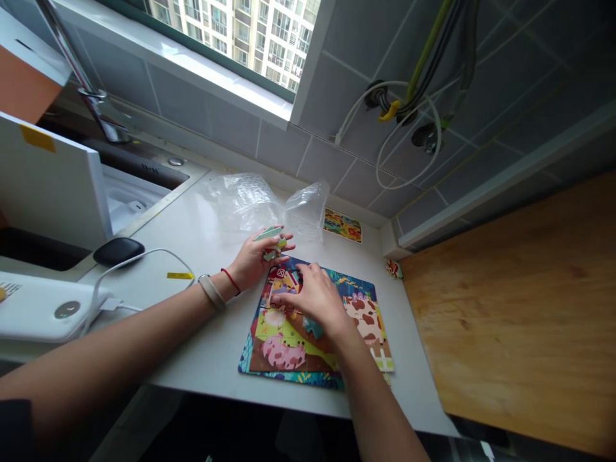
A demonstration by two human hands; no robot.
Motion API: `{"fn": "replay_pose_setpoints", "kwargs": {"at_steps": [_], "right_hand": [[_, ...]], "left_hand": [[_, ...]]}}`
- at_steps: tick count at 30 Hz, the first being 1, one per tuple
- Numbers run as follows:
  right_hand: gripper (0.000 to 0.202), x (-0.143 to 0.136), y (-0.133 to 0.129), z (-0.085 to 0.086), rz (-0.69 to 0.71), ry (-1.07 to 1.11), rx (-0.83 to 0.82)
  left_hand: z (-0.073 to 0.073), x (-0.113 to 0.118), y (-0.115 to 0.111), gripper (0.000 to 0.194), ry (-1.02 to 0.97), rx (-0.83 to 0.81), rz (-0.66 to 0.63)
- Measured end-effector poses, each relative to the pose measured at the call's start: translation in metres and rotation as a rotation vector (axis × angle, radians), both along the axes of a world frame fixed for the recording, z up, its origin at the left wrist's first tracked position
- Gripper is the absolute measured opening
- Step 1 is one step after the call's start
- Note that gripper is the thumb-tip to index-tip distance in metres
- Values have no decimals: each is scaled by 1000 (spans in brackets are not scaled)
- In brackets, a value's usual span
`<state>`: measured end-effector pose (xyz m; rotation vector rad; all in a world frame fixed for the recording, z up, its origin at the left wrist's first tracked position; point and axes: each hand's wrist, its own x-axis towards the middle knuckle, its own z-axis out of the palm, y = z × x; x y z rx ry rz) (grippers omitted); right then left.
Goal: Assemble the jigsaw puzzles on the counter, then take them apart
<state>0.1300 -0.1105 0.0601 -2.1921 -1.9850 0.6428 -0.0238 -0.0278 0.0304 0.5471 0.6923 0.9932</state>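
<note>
Lying behind puzzle [308, 343]: clear plastic [253, 197]

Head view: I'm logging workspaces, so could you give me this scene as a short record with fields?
surface: smooth white countertop
main item: flat, multicoloured, rectangular farm-animal jigsaw
left hand: holds several small, mostly pale-green jigsaw pieces
right hand: over the jigsaw; any piece in its grip is unclear
behind jigsaw: crumpled clear plastic bag; rectangular multicoloured picture card
right side: light-brown wooden panel
</note>
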Motion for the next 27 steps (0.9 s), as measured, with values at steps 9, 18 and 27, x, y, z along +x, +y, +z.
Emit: {"fn": "replay_pose_setpoints", "kwargs": {"at_steps": [9,18,27], "right_hand": [[88,-19,19,6,78,-93,-126],[45,-12,33,-5,63,204,-97],[35,23,10,-17,-120,927,123]], "left_hand": [[-7,1,1,48,29,33,3],[-10,1,4,48,107,143,63],[-13,4,-3,52,277,413,-46]]}}
